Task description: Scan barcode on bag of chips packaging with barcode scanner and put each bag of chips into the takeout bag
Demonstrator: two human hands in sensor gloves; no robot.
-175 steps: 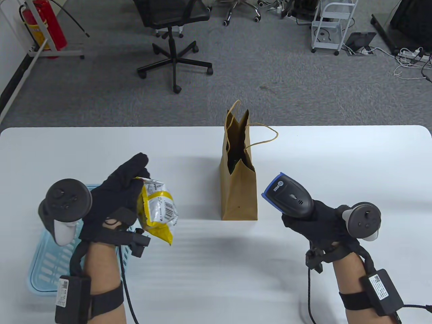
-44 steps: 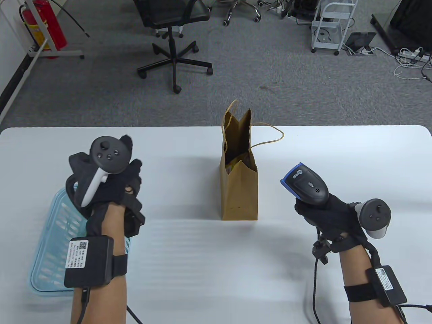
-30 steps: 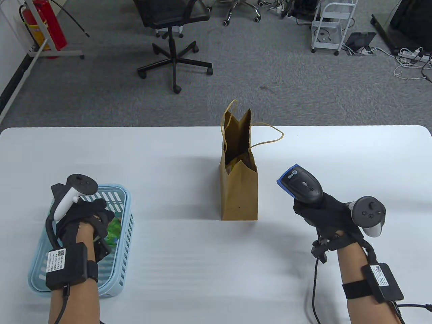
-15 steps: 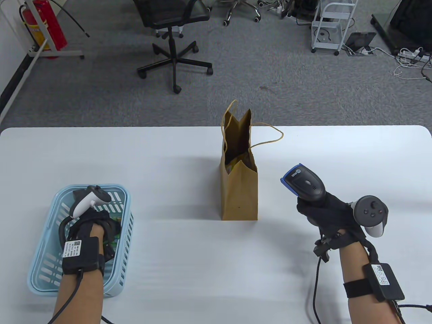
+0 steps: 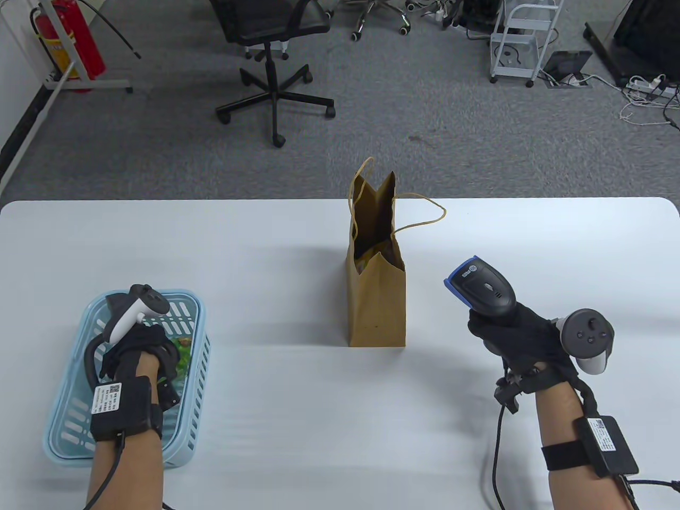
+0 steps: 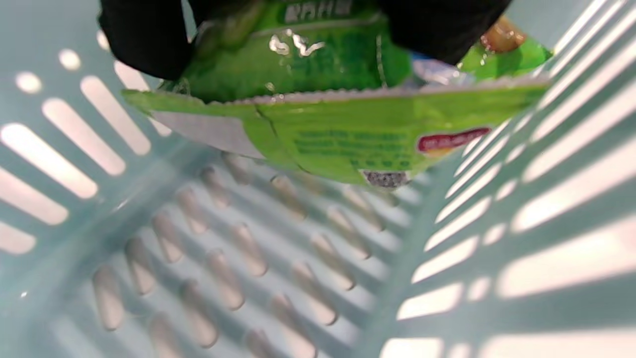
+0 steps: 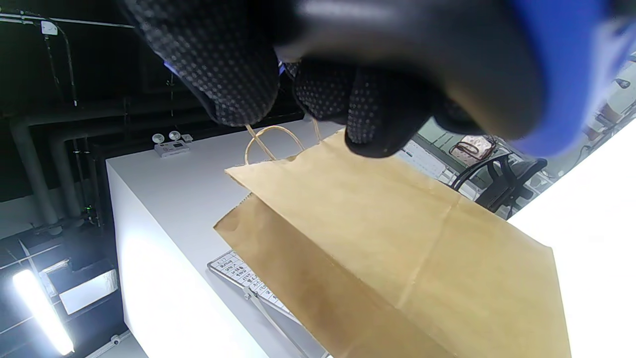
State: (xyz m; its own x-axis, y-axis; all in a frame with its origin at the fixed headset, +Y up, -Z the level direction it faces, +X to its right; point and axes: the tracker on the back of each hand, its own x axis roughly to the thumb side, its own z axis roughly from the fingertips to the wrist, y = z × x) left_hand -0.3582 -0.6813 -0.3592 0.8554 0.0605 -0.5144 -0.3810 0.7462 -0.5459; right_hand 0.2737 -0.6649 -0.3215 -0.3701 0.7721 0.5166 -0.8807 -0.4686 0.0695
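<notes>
My left hand (image 5: 141, 350) is down inside the light blue basket (image 5: 194, 382) at the table's left. It grips a green bag of chips (image 5: 183, 353), held just above the basket floor in the left wrist view (image 6: 318, 104). The brown paper takeout bag (image 5: 376, 297) stands open at the table's middle, with bags of chips (image 5: 369, 257) showing inside its mouth. To the right of it, my right hand (image 5: 512, 332) holds the black and blue barcode scanner (image 5: 481, 289) above the table, its blue nose turned up and left. The right wrist view shows the paper bag (image 7: 397, 238) side-on.
The white table (image 5: 297, 414) spreads in front of the paper bag between my arms. The paper bag's twine handle (image 5: 425, 215) droops to the right. Beyond the table's far edge stand an office chair (image 5: 273, 58), a fire extinguisher (image 5: 71, 40) and a white cart (image 5: 518, 40).
My left hand came back from the paper bag without the yellow bag, dropped into the basket and closed round a green bag of chips. My right hand with the scanner barely moved.
</notes>
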